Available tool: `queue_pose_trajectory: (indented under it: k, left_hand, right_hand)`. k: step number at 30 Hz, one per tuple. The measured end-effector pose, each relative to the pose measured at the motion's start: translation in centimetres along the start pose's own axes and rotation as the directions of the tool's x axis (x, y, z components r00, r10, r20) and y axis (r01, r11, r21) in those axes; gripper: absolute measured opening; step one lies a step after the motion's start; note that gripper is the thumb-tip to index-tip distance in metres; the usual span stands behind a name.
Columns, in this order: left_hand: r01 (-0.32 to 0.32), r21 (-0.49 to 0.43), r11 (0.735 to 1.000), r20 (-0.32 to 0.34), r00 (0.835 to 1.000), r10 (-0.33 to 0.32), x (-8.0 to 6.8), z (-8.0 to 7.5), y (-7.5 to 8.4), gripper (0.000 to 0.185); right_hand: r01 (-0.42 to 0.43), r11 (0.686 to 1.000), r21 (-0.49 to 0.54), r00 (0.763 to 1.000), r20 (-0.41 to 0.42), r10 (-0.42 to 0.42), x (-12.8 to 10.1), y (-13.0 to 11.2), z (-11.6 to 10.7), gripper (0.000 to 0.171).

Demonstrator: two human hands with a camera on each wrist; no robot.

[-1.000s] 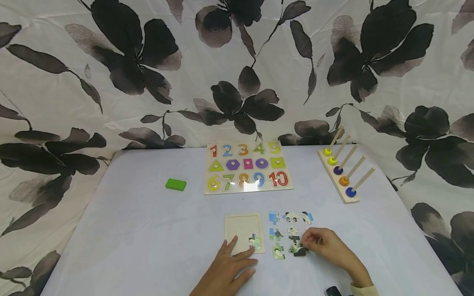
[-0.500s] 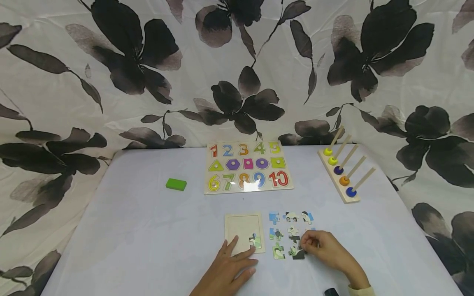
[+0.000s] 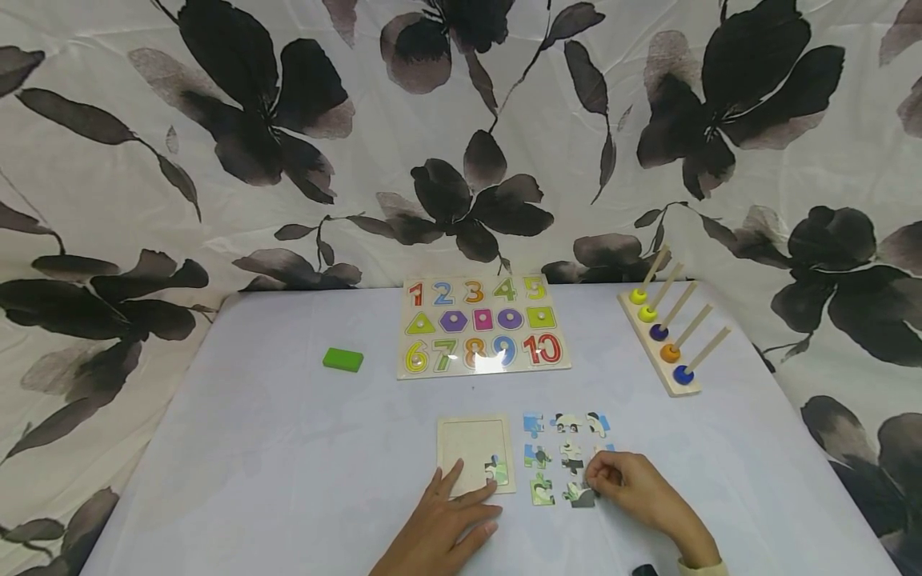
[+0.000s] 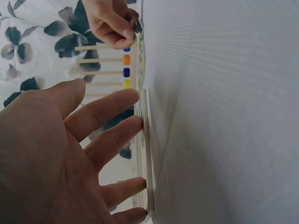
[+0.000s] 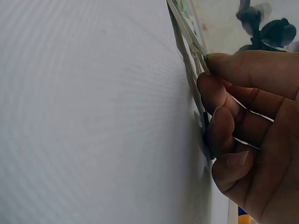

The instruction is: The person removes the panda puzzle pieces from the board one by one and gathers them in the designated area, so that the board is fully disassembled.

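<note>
Since the earlier frame, the right hand (image 3: 625, 480) has slid slightly nearer the puzzle tray (image 3: 475, 453), dragging the dark jigsaw piece (image 3: 580, 496) it pinches at the bottom of the loose pieces (image 3: 567, 456), which lie just right of the tray on the bench (image 3: 288, 464). Its fingers are curled, with the tips closed on the piece's edge, probably to lift it off the flat cloth. The left hand (image 3: 448, 524) lies open at the tray's near edge, its straight fingers spread across the corner, most likely to keep the tray from sliding. One piece (image 3: 495, 470) already sits in the tray's lower right corner. Beyond the tray are a number and shape puzzle board (image 3: 481, 326), a green block (image 3: 342, 359) to the far left of it, and a wooden peg rack with coloured beads (image 3: 666, 336) to the far right. The head view shows this whole layout. The right wrist view adds that the fingertips (image 5: 219, 126) grip the piece edge-on against the cloth. The left wrist view shows the fingers (image 4: 112, 140) meeting the tray's thin rim.
</note>
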State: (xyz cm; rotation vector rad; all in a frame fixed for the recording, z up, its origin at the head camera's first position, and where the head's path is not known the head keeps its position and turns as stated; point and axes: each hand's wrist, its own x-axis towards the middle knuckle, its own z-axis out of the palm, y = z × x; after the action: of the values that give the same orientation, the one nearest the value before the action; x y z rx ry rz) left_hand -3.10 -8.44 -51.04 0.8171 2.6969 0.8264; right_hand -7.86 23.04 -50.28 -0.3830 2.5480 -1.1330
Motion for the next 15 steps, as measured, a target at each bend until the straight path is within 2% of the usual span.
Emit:
queue_pose_trajectory:
  k: [9, 15]
  left_hand:
    - [-0.002, -0.005, 1.0, -0.002, 1.0, 0.002, -0.01, 0.08, 0.0, 0.04]
    - [-0.012, -0.007, 1.0, -0.015, 1.0, 0.012, 0.0, 0.0, 0.07, 0.041]
  right_hand:
    - [0.019, 1.0, 0.021, 1.0, -0.008, -0.018, -0.07, -0.25, 0.04, 0.006]
    - [0.0, 1.0, -0.012, 1.0, -0.022, 0.0, -0.02, -0.34, 0.09, 0.007]
